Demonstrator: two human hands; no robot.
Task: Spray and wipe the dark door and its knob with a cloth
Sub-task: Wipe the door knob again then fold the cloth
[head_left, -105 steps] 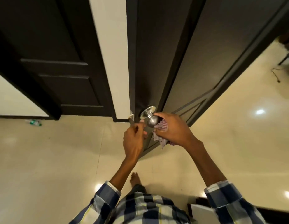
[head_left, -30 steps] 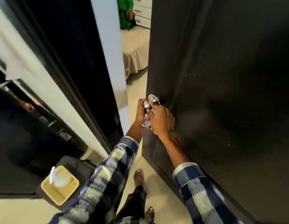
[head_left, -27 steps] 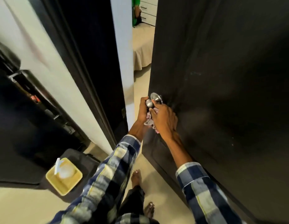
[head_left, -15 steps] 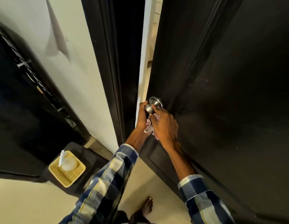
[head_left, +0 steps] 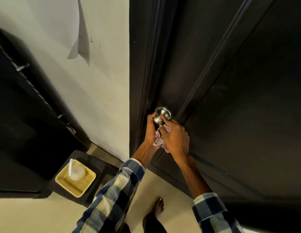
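Observation:
The dark door (head_left: 230, 81) fills the right half of the head view and sits flush in its dark frame. A round steel knob (head_left: 160, 116) sticks out near the door's left edge. My left hand (head_left: 150, 129) grips the knob from the left side. My right hand (head_left: 175, 138) holds a crumpled pink-and-white striped cloth (head_left: 160, 137) just under the knob, its forefinger stretched up onto the knob. Most of the cloth is hidden between my two hands.
A cream wall (head_left: 96, 81) stands left of the frame. Low at the left, a yellow basket (head_left: 75, 179) holding a white spray bottle (head_left: 75, 170) sits on a dark stand (head_left: 89, 165) beside a black cabinet (head_left: 20, 123). My bare foot (head_left: 159, 206) is on the pale floor.
The door has swung from ajar to flush in its frame, hiding the room behind. Both hands stayed on the knob and cloth while my view turned to face the door.

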